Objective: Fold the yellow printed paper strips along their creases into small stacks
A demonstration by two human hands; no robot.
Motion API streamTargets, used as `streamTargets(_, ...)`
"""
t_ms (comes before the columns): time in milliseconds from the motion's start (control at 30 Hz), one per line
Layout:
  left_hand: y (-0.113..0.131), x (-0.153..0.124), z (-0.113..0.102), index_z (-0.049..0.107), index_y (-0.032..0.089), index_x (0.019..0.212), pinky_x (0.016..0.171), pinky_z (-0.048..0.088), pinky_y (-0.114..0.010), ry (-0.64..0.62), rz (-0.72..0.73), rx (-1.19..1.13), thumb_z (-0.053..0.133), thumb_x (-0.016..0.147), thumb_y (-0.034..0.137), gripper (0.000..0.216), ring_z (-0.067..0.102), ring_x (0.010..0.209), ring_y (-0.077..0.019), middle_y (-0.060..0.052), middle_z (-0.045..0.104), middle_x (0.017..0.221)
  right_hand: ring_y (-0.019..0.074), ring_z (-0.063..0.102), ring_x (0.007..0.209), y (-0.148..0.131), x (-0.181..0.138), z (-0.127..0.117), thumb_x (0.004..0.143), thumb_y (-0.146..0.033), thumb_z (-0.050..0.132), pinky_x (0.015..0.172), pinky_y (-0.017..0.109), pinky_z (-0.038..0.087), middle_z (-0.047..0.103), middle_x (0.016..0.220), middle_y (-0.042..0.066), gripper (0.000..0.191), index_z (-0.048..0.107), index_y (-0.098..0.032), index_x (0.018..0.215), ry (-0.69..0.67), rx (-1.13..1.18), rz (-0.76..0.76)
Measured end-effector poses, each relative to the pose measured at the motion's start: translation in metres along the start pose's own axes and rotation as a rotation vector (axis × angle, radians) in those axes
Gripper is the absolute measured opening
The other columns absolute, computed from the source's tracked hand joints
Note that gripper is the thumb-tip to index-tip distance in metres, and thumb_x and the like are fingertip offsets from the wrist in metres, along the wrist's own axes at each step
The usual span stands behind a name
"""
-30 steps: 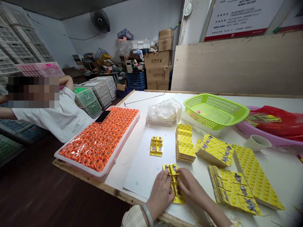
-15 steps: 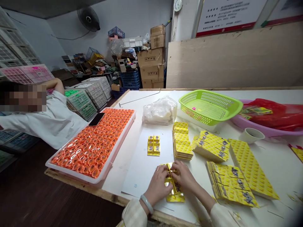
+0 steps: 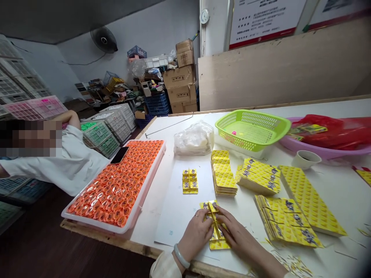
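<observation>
Left hand [image 3: 198, 233] and right hand [image 3: 236, 231], lower centre: grip closed on yellow card sheet [image 3: 215, 225]. Likely light, thin, creasing easily; best held by edges.

Hid most of the yellow printed card sheet [image 3: 216, 227] beneath both hands; cropped the red plastic bag [image 3: 339, 133] at right edge.
</observation>
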State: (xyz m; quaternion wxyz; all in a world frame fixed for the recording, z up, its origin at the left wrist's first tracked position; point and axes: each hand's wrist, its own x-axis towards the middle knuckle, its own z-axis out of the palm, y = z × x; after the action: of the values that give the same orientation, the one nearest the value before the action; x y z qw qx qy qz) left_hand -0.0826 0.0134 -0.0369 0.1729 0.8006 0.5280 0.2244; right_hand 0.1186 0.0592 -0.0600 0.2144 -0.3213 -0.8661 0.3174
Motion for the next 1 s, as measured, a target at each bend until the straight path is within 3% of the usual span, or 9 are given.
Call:
streamTargets(133,0.001,0.001,-0.001,0.055,0.019,0.101,0.105,0.045,-0.044,0.041,-0.028,-0.039,0.053,0.084,0.003,0.023,0.047,0.123,-0.0232,-0.009,0.051,0.127,0.0218,0.021,0.143,-0.007,0.004,-0.002,0.095,-0.024,0.036,0.114,0.044,0.033,0.025,0.155,0.012,0.027,0.053,-0.020,0.117,-0.021,-0.091,0.004)
streamTargets(267,-0.002,0.002,-0.002,0.058,0.017,0.096,0.102,0.048,-0.046,0.068,0.015,0.040,0.052,0.083,0.000,0.023,0.050,0.122,-0.0251,-0.010,0.051,0.129,0.0266,0.013,0.144,-0.015,0.010,-0.011,0.088,-0.012,0.039,0.113,0.053,0.030,0.024,0.155,0.012,0.037,0.055,-0.018,0.120,0.015,-0.249,-0.076)
streamTargets(433,-0.008,-0.002,0.002,0.057,0.015,0.097,0.106,0.046,-0.048,0.039,0.083,0.151,0.053,0.084,0.003,0.019,0.047,0.128,-0.0265,-0.013,0.051,0.134,0.0265,0.032,0.138,-0.016,0.010,-0.014,0.078,-0.011,0.049,0.112,0.049,0.035,0.039,0.147,0.015,0.047,0.054,-0.015,0.125,-0.008,-0.251,-0.093)
streamTargets(567,-0.018,-0.005,0.006,0.059,0.015,0.096,0.107,0.045,-0.047,0.054,0.153,0.160,0.054,0.086,0.008,0.013,0.043,0.133,-0.0265,-0.014,0.049,0.139,0.0272,0.023,0.142,-0.014,0.009,0.001,0.074,-0.004,0.045,0.112,0.048,0.036,0.035,0.149,0.017,0.057,0.049,-0.011,0.131,0.038,-0.330,-0.167)
streamTargets(667,-0.024,-0.005,0.008,0.059,0.013,0.102,0.104,0.048,-0.047,0.096,0.207,0.204,0.044,0.090,0.007,0.020,0.043,0.133,-0.0267,-0.016,0.052,0.136,0.0231,0.027,0.141,-0.013,0.008,0.007,0.082,-0.006,0.041,0.112,0.044,0.037,0.037,0.149,0.016,0.044,0.053,-0.013,0.124,0.054,-0.277,-0.156)
streamTargets(767,-0.025,-0.003,0.008,0.058,0.012,0.102,0.102,0.049,-0.050,0.100,0.133,0.150,0.043,0.089,0.006,0.020,0.046,0.130,-0.0280,-0.017,0.055,0.131,0.0266,0.025,0.141,-0.014,0.001,0.003,0.086,-0.014,0.045,0.112,0.047,0.037,0.030,0.152,0.016,0.041,0.049,-0.016,0.126,0.145,-0.278,-0.120)
streamTargets(833,-0.020,-0.003,0.004,0.057,0.015,0.100,0.105,0.045,-0.051,0.130,0.005,0.023,0.043,0.090,0.008,0.019,0.045,0.131,-0.0266,-0.015,0.052,0.133,0.0313,0.029,0.139,-0.020,-0.007,-0.001,0.085,-0.022,0.052,0.108,0.051,0.041,0.030,0.151,0.017,0.049,0.041,-0.019,0.133,0.314,-0.281,-0.084)
streamTargets(933,-0.004,-0.003,-0.004,0.056,0.019,0.094,0.108,0.041,-0.049,0.272,-0.196,-0.243,0.038,0.095,0.017,0.019,0.039,0.134,-0.0243,-0.012,0.044,0.139,0.0273,0.058,0.115,-0.040,-0.020,-0.003,0.088,-0.033,0.053,0.084,0.039,0.058,0.052,0.130,0.017,0.045,0.035,-0.024,0.129,0.540,-0.058,0.167)
streamTargets(1000,0.009,-0.004,-0.008,0.055,0.020,0.088,0.105,0.043,-0.047,0.397,-0.267,-0.418,0.037,0.097,0.026,0.020,0.042,0.132,-0.0248,-0.012,0.043,0.136,0.0219,0.065,0.099,-0.059,-0.028,0.001,0.093,-0.036,0.046,0.073,0.031,0.060,0.060,0.118,0.013,0.035,0.036,-0.026,0.125,0.501,0.170,0.301)
